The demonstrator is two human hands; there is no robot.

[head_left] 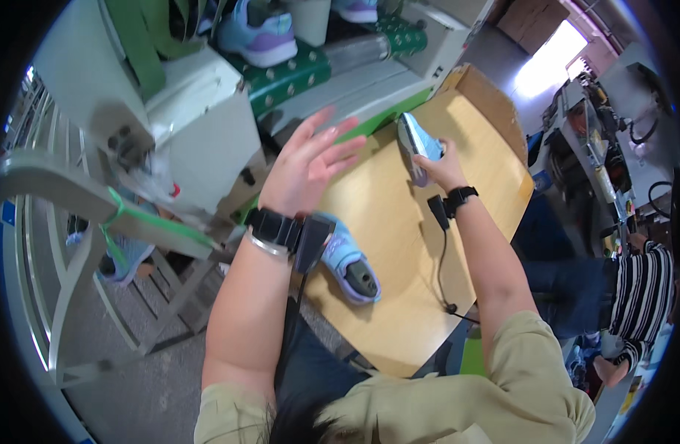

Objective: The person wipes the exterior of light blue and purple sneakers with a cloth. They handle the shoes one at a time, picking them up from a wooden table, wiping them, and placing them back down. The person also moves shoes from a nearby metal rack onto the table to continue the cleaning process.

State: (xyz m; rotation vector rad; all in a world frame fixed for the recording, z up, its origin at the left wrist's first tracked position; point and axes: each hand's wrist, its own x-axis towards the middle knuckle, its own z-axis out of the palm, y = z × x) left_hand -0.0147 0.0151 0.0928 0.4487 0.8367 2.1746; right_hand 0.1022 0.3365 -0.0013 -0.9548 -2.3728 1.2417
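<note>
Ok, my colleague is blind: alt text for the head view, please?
A person's right hand grips a light blue shoe at a tan table, while the left hand is raised, open and empty. A second blue shoe stands on the table's left side; similar shoes sit on green-and-white machinery beyond.
</note>
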